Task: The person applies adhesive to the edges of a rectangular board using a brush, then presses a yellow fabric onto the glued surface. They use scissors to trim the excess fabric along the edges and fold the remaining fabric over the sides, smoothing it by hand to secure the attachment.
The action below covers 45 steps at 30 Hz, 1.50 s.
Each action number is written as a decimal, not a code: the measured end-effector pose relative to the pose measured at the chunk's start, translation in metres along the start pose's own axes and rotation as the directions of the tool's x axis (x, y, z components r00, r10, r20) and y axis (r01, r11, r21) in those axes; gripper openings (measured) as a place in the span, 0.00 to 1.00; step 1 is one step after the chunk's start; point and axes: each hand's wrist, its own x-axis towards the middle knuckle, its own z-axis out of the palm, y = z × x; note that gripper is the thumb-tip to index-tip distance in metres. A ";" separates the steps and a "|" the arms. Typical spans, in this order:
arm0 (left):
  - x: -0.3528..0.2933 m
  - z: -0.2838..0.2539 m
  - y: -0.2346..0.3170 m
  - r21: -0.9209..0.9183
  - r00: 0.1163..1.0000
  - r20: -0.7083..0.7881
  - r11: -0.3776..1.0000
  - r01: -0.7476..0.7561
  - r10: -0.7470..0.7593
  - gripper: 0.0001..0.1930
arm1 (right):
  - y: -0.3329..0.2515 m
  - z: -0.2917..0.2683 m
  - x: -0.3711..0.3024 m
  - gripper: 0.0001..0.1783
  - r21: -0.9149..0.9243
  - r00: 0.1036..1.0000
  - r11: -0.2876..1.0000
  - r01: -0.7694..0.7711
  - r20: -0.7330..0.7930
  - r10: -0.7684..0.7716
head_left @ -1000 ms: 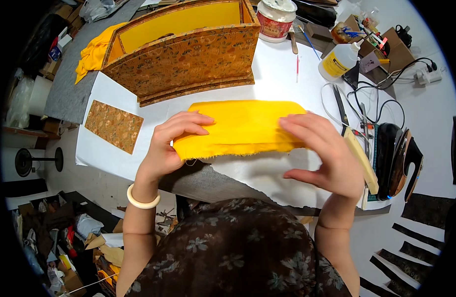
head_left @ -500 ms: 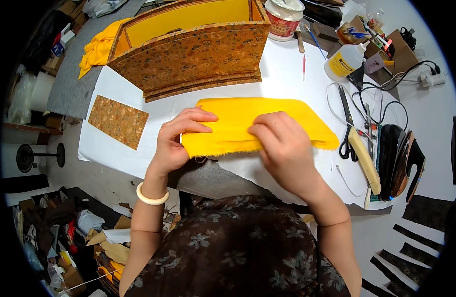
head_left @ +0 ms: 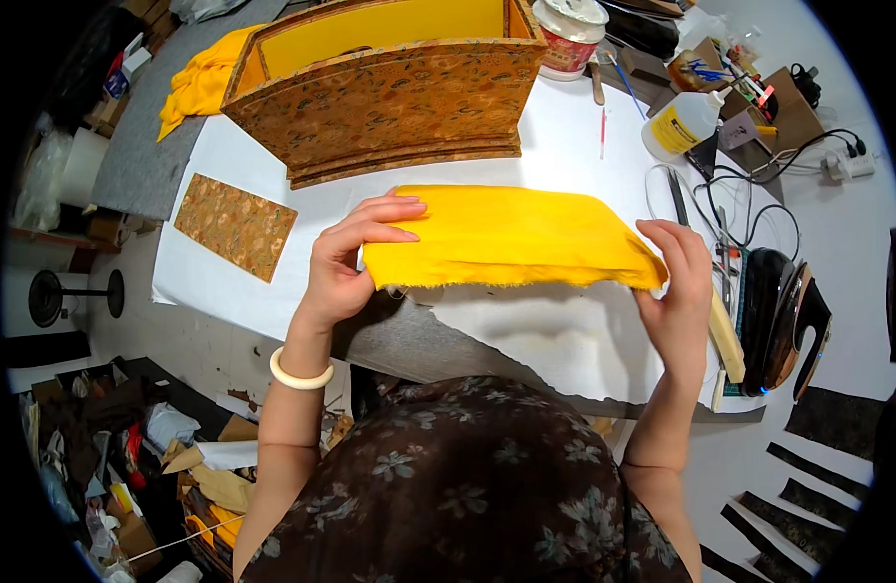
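A flat piece covered in yellow fabric [head_left: 516, 233] is held over the near part of the table, its frayed cloth edge turned toward me. My left hand [head_left: 356, 253] grips its left end, fingers on top and thumb at the near corner. At the right end, my right hand [head_left: 676, 277] has its fingers and thumb around the near right corner. Beyond it stands a box [head_left: 399, 112] covered in brown floral cloth with a yellow lining. A matching flat floral panel [head_left: 236, 227] lies to the left of my left hand.
Bunched yellow cloth [head_left: 200, 83] lies at the back left. A white tub [head_left: 569, 39] stands behind the box, and a squeeze bottle [head_left: 683, 124] stands at right. A clothes iron [head_left: 783, 321], a pale wooden strip [head_left: 725, 335] and black cables [head_left: 759, 185] crowd the right edge.
My right hand has moved right, from the middle of the yellow fabric to its right end. The left hand keeps its hold. The view has shifted slightly.
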 end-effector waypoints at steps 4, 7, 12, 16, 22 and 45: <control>0.002 0.004 0.003 0.001 1.000 -0.005 1.000 0.027 -0.027 0.13 | 0.047 0.017 -0.012 0.15 0.482 1.000 0.876 0.023 0.005 -0.029; -0.001 0.002 0.001 0.012 1.000 0.003 1.000 0.013 -0.013 0.11 | 0.062 0.038 -0.015 0.11 0.693 0.998 0.718 -0.058 0.022 0.059; 0.012 0.009 0.044 -0.292 0.946 -0.183 0.934 0.209 -0.268 0.14 | 0.051 0.016 -0.001 0.13 0.923 0.965 0.350 -0.162 0.074 0.252; 0.037 0.013 0.077 -0.568 0.818 -0.186 0.739 0.363 -0.545 0.17 | 0.022 -0.007 0.021 0.20 0.943 0.891 0.037 -0.330 0.298 0.344; 0.012 0.015 0.034 -0.695 0.689 -0.116 0.554 0.458 -0.715 0.17 | 0.040 0.040 0.001 0.19 0.826 0.781 -0.175 -0.536 0.563 0.268; -0.001 0.028 0.048 -0.599 0.796 -0.214 0.720 0.351 -0.566 0.18 | 0.029 0.002 -0.015 0.17 0.618 0.916 0.785 0.034 -0.333 0.222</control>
